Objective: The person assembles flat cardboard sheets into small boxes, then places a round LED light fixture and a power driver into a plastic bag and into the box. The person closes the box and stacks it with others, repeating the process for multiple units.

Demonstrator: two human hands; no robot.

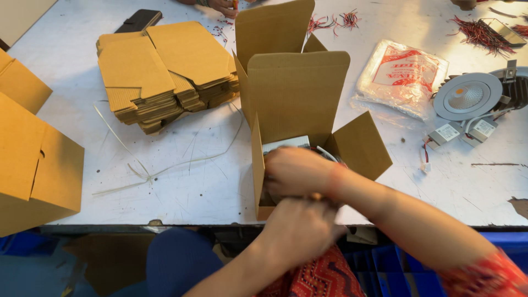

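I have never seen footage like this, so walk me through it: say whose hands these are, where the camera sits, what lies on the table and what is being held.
There is no machine here. A person works with bare hands, and the single picture comes from a camera worn on their head, looking down.

Both hands meet at an open cardboard box at the table's near edge. The right hand reaches inside it and the left hand is at its front wall. What they grip inside is mostly hidden.

On the white table lie a stack of flat, unfolded boxes, a round white lamp fitting with small white wired units beside it, a clear plastic bag, red wire bundles and a dark phone. Closed boxes stand at the left. Another person's hand shows at the far edge.
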